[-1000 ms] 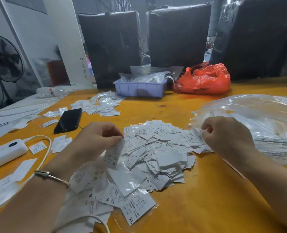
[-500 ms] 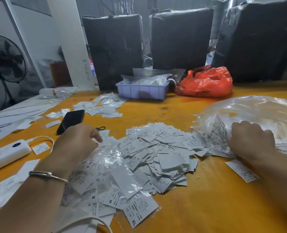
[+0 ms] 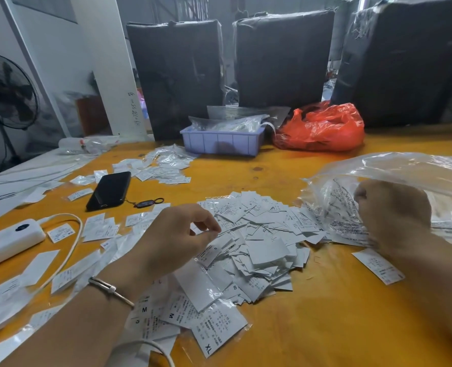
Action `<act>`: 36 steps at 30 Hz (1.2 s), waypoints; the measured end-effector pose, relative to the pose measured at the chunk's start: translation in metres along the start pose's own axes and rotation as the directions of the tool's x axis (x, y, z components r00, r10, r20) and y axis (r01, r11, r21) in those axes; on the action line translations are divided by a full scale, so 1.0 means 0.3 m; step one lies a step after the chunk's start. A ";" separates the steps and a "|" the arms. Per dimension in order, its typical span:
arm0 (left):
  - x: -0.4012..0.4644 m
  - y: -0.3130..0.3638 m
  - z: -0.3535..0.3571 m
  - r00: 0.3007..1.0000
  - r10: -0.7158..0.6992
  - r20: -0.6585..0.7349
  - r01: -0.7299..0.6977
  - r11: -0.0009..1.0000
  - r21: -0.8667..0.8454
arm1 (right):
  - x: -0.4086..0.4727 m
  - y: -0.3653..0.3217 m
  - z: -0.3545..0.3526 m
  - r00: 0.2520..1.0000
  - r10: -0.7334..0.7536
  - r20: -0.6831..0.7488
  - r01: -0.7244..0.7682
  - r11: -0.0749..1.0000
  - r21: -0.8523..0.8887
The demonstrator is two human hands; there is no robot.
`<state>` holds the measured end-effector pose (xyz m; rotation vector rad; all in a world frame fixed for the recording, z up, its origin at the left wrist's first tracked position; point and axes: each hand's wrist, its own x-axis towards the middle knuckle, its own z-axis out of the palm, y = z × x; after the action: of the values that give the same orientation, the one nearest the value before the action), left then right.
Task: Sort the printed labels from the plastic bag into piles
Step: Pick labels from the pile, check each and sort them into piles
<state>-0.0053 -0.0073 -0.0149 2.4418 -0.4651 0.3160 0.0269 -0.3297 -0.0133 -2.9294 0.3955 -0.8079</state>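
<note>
Pinching a label marked S (image 3: 211, 252), the left hand (image 3: 174, 237) is now hovering over the label heap (image 3: 259, 234), having shifted right; the right hand (image 3: 394, 213) is clutching the plastic bag (image 3: 404, 173) beside it.

The left hand (image 3: 177, 234) hovers palm down at centre, forearm reaching in from the near left, fingers (image 3: 211, 223) loosely curled with thumb and forefinger close together. The right hand (image 3: 394, 213) sits further right, knuckles up, fingers curled tight in a fist.
</note>
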 end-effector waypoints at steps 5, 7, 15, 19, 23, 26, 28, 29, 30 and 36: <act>0.005 -0.001 0.004 1.000 0.016 -0.012 -0.016 0.999 -0.036 | -0.057 -0.079 -0.041 0.985 -0.085 -0.147 0.156 0.800 0.580; 0.005 0.002 0.005 1.000 0.022 0.002 -0.022 0.997 -0.080 | -0.099 -0.133 -0.069 0.986 -0.164 0.017 0.071 0.519 0.852; -0.003 0.050 0.007 0.963 0.084 0.255 0.027 0.915 -0.402 | -0.230 -0.267 -0.082 0.711 -0.665 0.228 -0.136 0.188 0.973; -0.006 0.064 0.008 0.968 0.086 0.237 0.030 0.894 -0.447 | -0.237 -0.283 -0.070 0.782 -0.597 0.179 -0.068 0.204 0.977; -0.002 0.042 -0.007 0.992 -0.013 0.123 0.068 0.887 -0.457 | -0.194 -0.229 -0.066 0.814 -0.577 0.060 0.223 0.408 0.885; 0.001 0.031 -0.017 0.995 -0.073 0.067 0.097 0.871 -0.483 | -0.179 -0.205 -0.060 0.730 -0.672 0.123 0.378 0.547 0.746; 0.003 0.031 -0.016 0.995 -0.085 0.043 0.095 0.865 -0.492 | -0.186 -0.213 -0.052 0.664 -0.730 0.163 0.436 0.555 0.708; 0.003 0.032 -0.015 0.996 -0.085 0.037 0.092 0.861 -0.501 | -0.192 -0.217 -0.049 0.642 -0.748 0.168 0.452 0.546 0.705; 0.002 0.033 -0.014 0.996 -0.085 0.033 0.090 0.856 -0.509 | -0.196 -0.220 -0.048 0.628 -0.760 0.168 0.464 0.539 0.704; -0.001 0.043 -0.012 0.994 -0.101 0.041 0.107 0.832 -0.544 | -0.197 -0.222 -0.044 0.583 -0.799 0.148 0.602 0.548 0.581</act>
<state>-0.0110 -0.0146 -0.0053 1.8965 -0.3619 0.1004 -0.0137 -0.2499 -0.0216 -2.5797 -0.9935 -0.2236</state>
